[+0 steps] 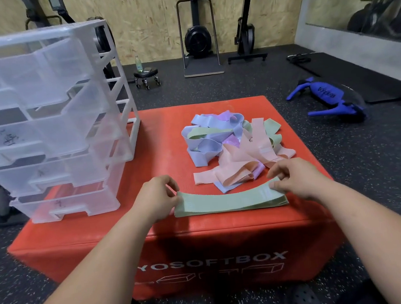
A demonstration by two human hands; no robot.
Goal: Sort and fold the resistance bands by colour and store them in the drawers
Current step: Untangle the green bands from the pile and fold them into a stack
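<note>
- The red box (158, 136) serves as worktop, the clear drawer unit (50, 123) close at its left for storing.
- The unsorted pile of bands (233, 146) waits behind.
- The green band (227, 202) lies flat at the near edge.
- The left hand (156, 198) and right hand (296, 179) have fingers pinched on its ends, likely squaring it for folding.

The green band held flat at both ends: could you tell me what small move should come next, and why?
Probably fold the green band in half, right hand carrying its end over to the left hand. It lies flat, full length, too long to store neatly.
</note>
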